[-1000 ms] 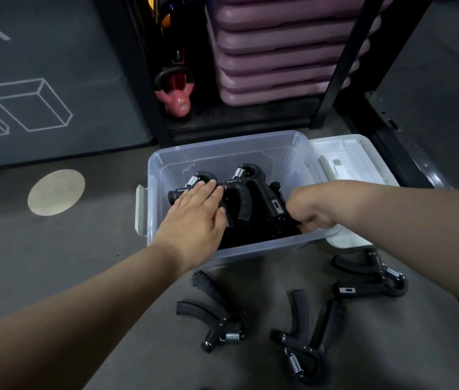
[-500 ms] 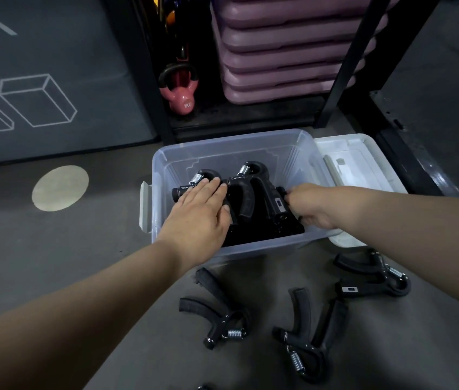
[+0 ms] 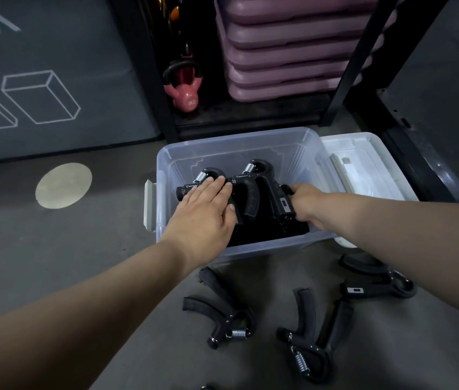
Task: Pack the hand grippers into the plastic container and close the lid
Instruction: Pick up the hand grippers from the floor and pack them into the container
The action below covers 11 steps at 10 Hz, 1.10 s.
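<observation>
Grey floor carries everything. Purple step stack at far edge, w/ pink kettlebell just L of it. Clear plastic container mid-floor, open-topped. White lid lies flat against its R side. L hand is inside the container, fingers straight & together, pressed flat on left gripper by the L wall. R hand is inside at the R wall, curled round right-wall gripper, fingertips hidden. Middle gripper stands betw. the hands, spring end up. 3 loose grippers on floor near container's front: front-L one, centre one, front-R one partly under R forearm.
</observation>
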Motion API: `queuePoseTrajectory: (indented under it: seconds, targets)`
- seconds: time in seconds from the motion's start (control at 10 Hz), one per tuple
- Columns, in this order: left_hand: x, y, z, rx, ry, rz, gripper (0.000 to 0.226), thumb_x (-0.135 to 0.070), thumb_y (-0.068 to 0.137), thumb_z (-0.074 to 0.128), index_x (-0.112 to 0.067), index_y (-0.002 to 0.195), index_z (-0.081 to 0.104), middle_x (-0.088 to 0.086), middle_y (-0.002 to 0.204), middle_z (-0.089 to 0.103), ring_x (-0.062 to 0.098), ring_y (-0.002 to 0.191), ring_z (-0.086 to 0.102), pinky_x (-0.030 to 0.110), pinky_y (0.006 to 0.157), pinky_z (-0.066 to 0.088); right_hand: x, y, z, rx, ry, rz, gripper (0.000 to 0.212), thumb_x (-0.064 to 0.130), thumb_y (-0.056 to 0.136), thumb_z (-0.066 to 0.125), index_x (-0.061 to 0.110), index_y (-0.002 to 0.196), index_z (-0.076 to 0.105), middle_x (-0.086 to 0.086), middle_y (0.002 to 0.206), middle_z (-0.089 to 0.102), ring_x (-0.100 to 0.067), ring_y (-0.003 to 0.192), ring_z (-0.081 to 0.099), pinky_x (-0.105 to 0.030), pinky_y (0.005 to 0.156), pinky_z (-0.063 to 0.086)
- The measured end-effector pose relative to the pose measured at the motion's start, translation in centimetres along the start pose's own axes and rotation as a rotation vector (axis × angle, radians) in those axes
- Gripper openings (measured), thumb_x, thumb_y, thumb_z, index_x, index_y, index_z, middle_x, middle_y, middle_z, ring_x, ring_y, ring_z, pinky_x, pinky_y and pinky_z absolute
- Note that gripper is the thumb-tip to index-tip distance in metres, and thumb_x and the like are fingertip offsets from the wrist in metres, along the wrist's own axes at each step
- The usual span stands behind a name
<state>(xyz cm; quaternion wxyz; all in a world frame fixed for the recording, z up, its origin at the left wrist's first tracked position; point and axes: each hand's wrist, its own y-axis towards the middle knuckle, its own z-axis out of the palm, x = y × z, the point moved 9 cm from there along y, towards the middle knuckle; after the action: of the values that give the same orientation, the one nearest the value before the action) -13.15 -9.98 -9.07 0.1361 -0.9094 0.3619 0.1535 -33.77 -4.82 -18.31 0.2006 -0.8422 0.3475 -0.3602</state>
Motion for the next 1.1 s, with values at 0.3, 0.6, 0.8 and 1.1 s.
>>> queuePoseTrajectory:
  seconds: [0.3,0.6,0.8,1.1]
  targets:
    - [0.0,0.0,0.0,-0.003,-0.003,-0.001,0.055,-0.039,0.103,0.025,-0.025,0.156,0.021,-0.01,0.164,0.01,0.006,0.15,-0.001,0.027,0.122,-0.004,0.0,-1.5,-0.1,0.055,0.125,0.093,0.023,0.002,0.094,0.047,0.006,0.108,0.065,-0.015,0.098,0.069,-0.03,0.085,0.067,-0.037,0.072,0.058]
    - [0.0,0.1,0.0,-0.009,0.009,0.007,0.055,-0.039,0.103,0.026,-0.024,0.155,0.022,-0.009,0.164,0.011,0.007,0.15,0.0,0.028,0.122,-0.002,1.8,-4.8,0.3,0.169,0.547,0.123,0.033,0.023,0.101,0.033,0.019,0.075,0.054,-0.004,0.063,0.058,-0.017,0.047,0.057,-0.022,0.045,0.048]
    - [-0.1,-0.1,0.0,-0.022,0.014,0.007,0.055,-0.038,0.103,0.027,-0.022,0.155,0.022,-0.007,0.164,0.011,0.009,0.151,0.0,0.03,0.123,0.0,2.1,-5.9,-2.6,-0.071,0.369,0.048,0.031,0.024,0.102,0.034,0.008,0.102,0.06,-0.008,0.107,0.06,-0.025,0.091,0.055,-0.038,0.09,0.045]
    - [-1.7,-0.8,-0.7,-0.08,0.121,0.075,0.054,-0.036,0.102,0.028,-0.02,0.154,0.028,-0.003,0.163,0.017,0.013,0.151,0.007,0.033,0.123,0.004,3.2,-9.4,-3.3,-0.191,-0.183,-0.277,0.032,0.03,0.103,0.031,0.009,0.106,0.054,-0.01,0.099,0.062,-0.027,0.09,0.06,-0.04,0.083,0.05]
